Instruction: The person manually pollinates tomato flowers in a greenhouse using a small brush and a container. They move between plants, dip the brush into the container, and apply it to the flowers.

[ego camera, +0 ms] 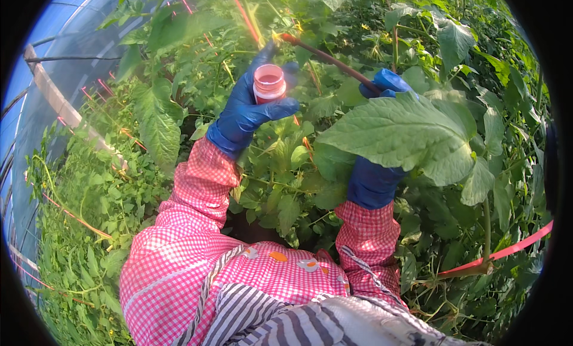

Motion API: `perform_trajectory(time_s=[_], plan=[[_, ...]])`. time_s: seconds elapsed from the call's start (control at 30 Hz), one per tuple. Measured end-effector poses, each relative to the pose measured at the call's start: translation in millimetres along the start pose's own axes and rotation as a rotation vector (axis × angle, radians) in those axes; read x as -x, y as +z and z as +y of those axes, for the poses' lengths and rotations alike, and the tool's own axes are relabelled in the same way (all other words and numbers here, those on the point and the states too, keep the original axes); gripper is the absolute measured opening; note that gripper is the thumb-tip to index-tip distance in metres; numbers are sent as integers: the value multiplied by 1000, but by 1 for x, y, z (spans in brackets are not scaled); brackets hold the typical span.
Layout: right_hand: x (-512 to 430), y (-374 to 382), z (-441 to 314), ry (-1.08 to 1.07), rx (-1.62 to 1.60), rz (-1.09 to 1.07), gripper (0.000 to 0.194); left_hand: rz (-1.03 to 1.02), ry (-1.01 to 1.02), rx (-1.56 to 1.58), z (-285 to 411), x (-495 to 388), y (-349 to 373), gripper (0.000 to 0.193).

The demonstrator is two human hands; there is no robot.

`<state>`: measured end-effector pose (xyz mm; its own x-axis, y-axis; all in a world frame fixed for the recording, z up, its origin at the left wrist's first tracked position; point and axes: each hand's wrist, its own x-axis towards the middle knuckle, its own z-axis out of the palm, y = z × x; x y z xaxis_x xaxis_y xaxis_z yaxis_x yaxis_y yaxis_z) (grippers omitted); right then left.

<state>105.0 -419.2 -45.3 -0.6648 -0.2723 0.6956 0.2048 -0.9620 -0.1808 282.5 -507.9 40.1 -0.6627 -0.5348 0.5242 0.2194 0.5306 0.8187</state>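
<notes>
My left hand (241,106), in a blue glove, holds a small open-mouthed plastic bottle (269,84) with reddish contents. Its raised fingers reach up to a yellow tomato flower (276,38). In my right hand (387,84), also gloved in blue, is a thin brush (335,62) with a dark handle. The brush's red-stained tip is at the flower, touching it or very close. A broad green leaf (403,133) lies in front of my right hand and hides much of its palm and wrist.
Tomato plants (286,207) crowd both sides, tied up with pink strings (244,15). A wider pink strap (515,247) stretches across the lower right. At the left, a pale post (62,100) leans before the plastic greenhouse film (85,41).
</notes>
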Motion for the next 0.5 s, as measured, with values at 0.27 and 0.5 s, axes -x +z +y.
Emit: perform_trajectory(time_s=[0.27, 0.5], plan=[[2, 1, 0, -12, 31, 9, 44, 1, 9, -21, 1, 1, 0, 87], [3, 3, 1, -22, 55, 11, 43, -15, -15, -4, 4, 0, 1, 102]])
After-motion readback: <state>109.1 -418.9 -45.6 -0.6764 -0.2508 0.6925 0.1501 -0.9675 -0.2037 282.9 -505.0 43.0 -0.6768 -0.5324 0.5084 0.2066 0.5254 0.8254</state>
